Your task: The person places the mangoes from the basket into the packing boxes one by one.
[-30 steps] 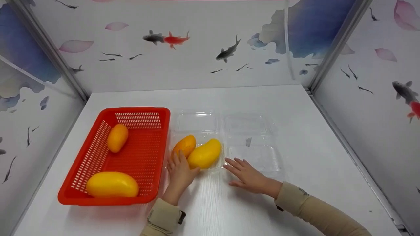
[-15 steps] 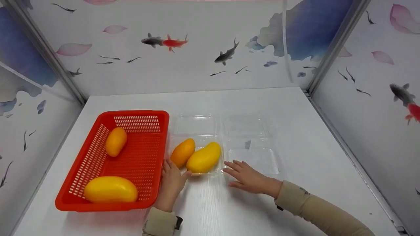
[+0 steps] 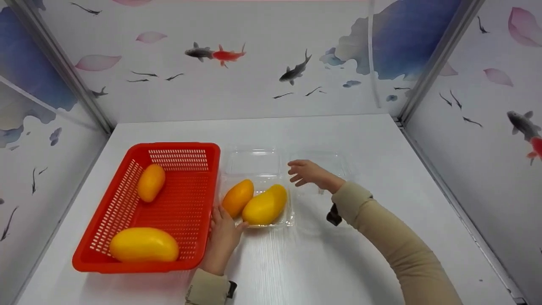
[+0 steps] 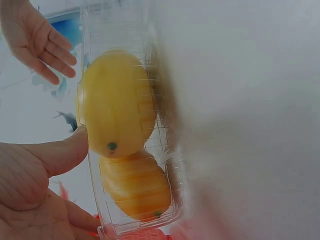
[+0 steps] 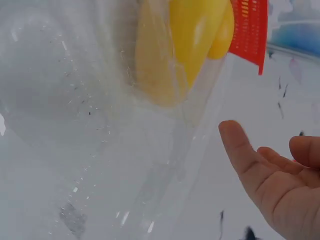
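Observation:
In the head view a clear plastic clamshell box lies with its lid folded back. An orange mango and a larger yellow mango sit side by side in its base. My left hand rests at the box's near left corner; in the left wrist view its thumb touches the rim, fingers loosely extended. My right hand hovers with parted fingers over a second clear clamshell, just right of the first. The right wrist view shows that hand holding nothing.
A red perforated basket stands on the left, close beside my left hand. Inside it lie an orange mango and a yellow mango. Printed panels enclose the white table at the back and sides.
My left hand has withdrawn from the orange mango to the box's near left corner. My right hand has lifted and moved forward, away from the table near the right clamshell. The mangoes stay put.

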